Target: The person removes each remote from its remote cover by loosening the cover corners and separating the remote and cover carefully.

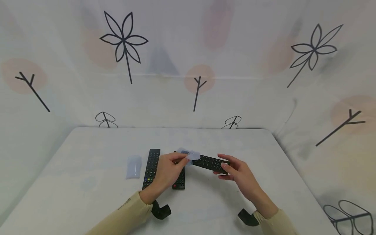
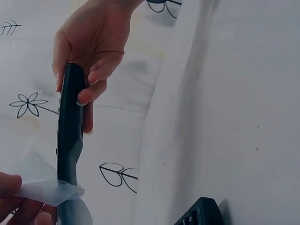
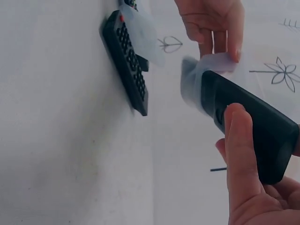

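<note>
My right hand (image 1: pixel 225 165) grips one end of a black remote (image 1: pixel 210 162) and holds it above the white table (image 1: pixel 88 195). My left hand (image 1: pixel 184 158) pinches a clear plastic sleeve (image 1: pixel 191 155) that sits over the remote's other end. The left wrist view shows the remote (image 2: pixel 70 126) edge-on, with the sleeve (image 2: pixel 51 192) at its near end between my left fingers (image 2: pixel 9 187). In the right wrist view my right thumb (image 3: pixel 239 140) lies on the remote (image 3: pixel 253 126) and the sleeve (image 3: pixel 197 75) wraps its far tip.
Two more black remotes (image 1: pixel 151 167) (image 1: pixel 180 179) lie side by side on the table under my left hand. Another clear sleeve (image 1: pixel 133 166) lies flat to their left. A patterned cloth backdrop (image 1: pixel 188 65) surrounds the table.
</note>
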The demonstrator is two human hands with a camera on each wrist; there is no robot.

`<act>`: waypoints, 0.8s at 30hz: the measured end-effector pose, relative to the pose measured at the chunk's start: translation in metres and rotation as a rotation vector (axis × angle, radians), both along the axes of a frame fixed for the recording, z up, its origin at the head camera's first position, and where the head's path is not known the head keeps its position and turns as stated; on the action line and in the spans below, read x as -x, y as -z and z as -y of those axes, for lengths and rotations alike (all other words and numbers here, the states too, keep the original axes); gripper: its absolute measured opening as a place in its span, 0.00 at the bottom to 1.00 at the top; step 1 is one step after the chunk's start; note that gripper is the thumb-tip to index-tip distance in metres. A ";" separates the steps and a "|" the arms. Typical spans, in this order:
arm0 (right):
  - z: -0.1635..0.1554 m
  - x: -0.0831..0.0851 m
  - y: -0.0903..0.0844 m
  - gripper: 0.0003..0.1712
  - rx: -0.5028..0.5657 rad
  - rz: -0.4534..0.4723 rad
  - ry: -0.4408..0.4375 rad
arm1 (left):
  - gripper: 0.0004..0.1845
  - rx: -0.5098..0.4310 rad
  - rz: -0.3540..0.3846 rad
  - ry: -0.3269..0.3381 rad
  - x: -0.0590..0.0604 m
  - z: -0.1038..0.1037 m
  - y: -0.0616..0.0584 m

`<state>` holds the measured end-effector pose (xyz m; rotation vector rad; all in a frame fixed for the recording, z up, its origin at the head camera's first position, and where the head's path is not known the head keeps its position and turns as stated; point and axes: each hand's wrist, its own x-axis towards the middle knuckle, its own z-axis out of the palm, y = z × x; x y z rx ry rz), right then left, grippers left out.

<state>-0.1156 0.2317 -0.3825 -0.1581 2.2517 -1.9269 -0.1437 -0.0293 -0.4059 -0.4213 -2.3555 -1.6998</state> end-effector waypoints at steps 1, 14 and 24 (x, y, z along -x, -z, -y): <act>0.000 0.000 0.000 0.25 -0.007 0.013 -0.004 | 0.06 0.006 -0.004 -0.001 0.000 0.000 0.000; -0.007 0.003 0.006 0.30 0.023 0.123 -0.164 | 0.05 0.061 -0.051 0.022 -0.001 0.000 -0.002; -0.004 0.001 0.007 0.31 -0.005 0.029 -0.158 | 0.10 0.122 -0.165 0.062 0.001 -0.004 0.003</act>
